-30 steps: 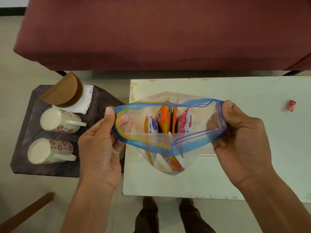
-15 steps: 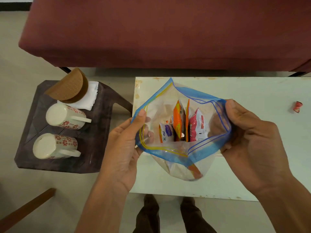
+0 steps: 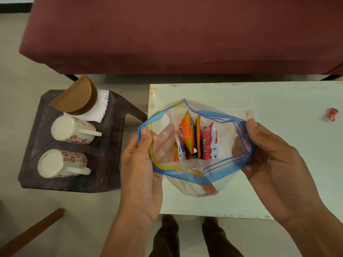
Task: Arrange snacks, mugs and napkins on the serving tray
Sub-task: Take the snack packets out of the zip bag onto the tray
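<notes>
A clear zip bag [image 3: 220, 167] with a blue and yellow seal is held wide open above the white table [image 3: 278, 101]. My left hand [image 3: 143, 173] grips its left rim, with the fingers inside the bag. My right hand [image 3: 269, 160] grips the right rim. Inside stand an orange snack packet [image 3: 186, 132], a pink snack packet [image 3: 208, 141] and a small white and purple packet [image 3: 180, 149]. Two white mugs with red flowers [image 3: 72, 130] [image 3: 61, 163] lie on their sides on a dark stool [image 3: 109, 164]. White napkins [image 3: 98, 108] lie there under a brown round coaster holder [image 3: 76, 96].
A maroon sofa [image 3: 185, 34] runs along the far side. A small red wrapper [image 3: 333, 114] lies on the table's right part. A wooden bar [image 3: 31, 232] crosses the floor at bottom left. My shoes [image 3: 168, 230] show below the table's near edge.
The bag's mouth has been pulled wider open. My left hand's fingers have slid further inside the bag. The packets inside now stand more spread out.
</notes>
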Demonstrator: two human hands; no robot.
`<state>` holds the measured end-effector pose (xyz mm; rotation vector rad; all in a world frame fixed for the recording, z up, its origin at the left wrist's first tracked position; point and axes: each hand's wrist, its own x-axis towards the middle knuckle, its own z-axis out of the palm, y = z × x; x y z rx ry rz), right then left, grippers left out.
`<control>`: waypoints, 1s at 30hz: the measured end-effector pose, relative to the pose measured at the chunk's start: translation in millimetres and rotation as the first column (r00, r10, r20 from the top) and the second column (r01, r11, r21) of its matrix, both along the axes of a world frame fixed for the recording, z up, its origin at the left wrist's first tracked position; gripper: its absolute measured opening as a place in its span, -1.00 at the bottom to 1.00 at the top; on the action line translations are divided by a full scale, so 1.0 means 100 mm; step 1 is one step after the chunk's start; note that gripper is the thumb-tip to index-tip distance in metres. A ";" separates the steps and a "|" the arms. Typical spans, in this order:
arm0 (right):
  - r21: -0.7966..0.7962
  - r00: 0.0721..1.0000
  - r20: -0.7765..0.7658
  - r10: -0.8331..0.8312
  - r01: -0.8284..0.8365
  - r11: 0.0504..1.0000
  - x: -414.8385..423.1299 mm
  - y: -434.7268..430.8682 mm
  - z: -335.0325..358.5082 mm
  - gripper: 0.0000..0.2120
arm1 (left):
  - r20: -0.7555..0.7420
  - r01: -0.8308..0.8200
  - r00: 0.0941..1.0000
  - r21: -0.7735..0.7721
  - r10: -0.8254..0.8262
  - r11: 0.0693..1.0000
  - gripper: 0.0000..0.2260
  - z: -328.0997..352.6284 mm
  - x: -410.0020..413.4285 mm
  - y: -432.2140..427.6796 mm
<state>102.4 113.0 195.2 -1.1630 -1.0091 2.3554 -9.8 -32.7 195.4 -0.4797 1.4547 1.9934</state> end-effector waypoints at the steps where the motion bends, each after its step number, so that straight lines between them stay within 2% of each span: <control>1: 0.014 1.000 0.009 -0.002 0.002 1.000 -0.01 0.00 -0.01 -0.83 | 0.014 -0.009 1.000 0.003 0.009 1.000 -0.74 -0.01 0.00 0.00; 4: 0.143 0.994 0.108 0.032 -0.047 0.989 -0.03 0.01 -0.05 -0.85 | 0.078 -0.046 0.996 0.011 0.044 0.999 -0.77 -0.03 0.02 -0.01; 7: 0.325 0.967 0.252 0.042 -0.125 0.938 -0.03 0.00 -0.07 -0.73 | 0.133 -0.101 0.986 0.027 0.097 0.994 -0.77 -0.03 0.03 -0.02; 10: 0.472 0.954 0.297 -0.034 -0.116 0.874 -0.01 -0.05 -0.07 -0.76 | 0.163 -0.132 0.979 0.059 0.121 0.990 -0.76 -0.01 0.02 -0.02; 11: 0.554 0.942 0.324 -0.085 -0.116 0.825 0.00 -0.07 -0.06 -0.78 | 0.178 -0.141 0.976 0.066 0.128 0.988 -0.76 0.00 0.02 -0.02; 12: 0.679 0.920 0.359 -0.156 -0.143 0.720 0.03 -0.09 -0.05 -0.78 | 0.193 -0.146 0.972 0.070 0.130 0.987 -0.76 0.01 0.01 -0.02; 14: 0.905 0.890 0.350 -0.292 -0.241 0.351 0.06 -0.14 0.00 -0.76 | 0.213 -0.134 0.970 0.076 0.115 0.988 -0.75 0.04 0.01 -0.02; 15: 0.949 0.902 0.306 -0.304 -0.262 0.177 0.06 -0.18 0.03 -0.77 | 0.217 -0.122 0.971 0.077 0.103 0.989 -0.74 0.05 0.01 -0.01; 16: 0.958 0.922 0.286 -0.263 -0.278 0.067 0.05 -0.24 0.05 -0.81 | 0.220 -0.114 0.971 0.080 0.094 0.990 -0.73 0.05 0.02 -0.01; 17: 0.955 0.939 0.297 -0.173 -0.295 0.040 0.01 -0.28 0.06 -0.86 | 0.225 -0.107 0.971 0.085 0.086 0.991 -0.71 0.06 0.03 0.00; 18: 0.939 0.938 0.341 -0.067 -0.337 0.062 -0.05 -0.31 0.06 -0.89 | 0.230 -0.101 0.970 0.091 0.078 0.991 -0.69 0.06 0.04 0.00; 19: 0.909 0.914 0.405 0.036 -0.406 0.093 -0.12 -0.33 0.05 -0.90 | 0.236 -0.096 0.969 0.101 0.070 0.990 -0.66 0.07 0.05 0.01; 21: 0.805 0.810 0.563 0.166 -0.582 0.111 -0.29 -0.33 0.02 -0.92 | 0.251 -0.082 0.967 0.122 0.049 0.989 -0.62 0.07 0.06 0.01; 23: 0.698 0.707 0.672 0.220 -0.704 0.130 -0.42 -0.32 -0.02 -0.87 | 0.260 -0.061 0.965 0.140 0.022 0.988 -0.61 0.07 0.06 0.01; 25: 0.646 0.665 0.717 0.207 -0.746 0.159 -0.49 -0.29 -0.07 -0.81 | 0.262 -0.037 0.965 0.152 -0.004 0.988 -0.60 0.05 0.05 -0.01; 27: 0.556 0.580 0.786 0.214 -0.814 0.165 -0.51 -0.26 -0.13 -0.76 | 0.257 -0.017 0.966 0.151 -0.023 0.988 -0.59 0.04 0.05 -0.03; 30: 0.475 0.505 0.817 0.277 -0.863 0.171 -0.52 -0.26 -0.21 -0.76 | 0.255 -0.026 0.967 0.151 -0.013 0.988 -0.61 0.03 0.09 -0.03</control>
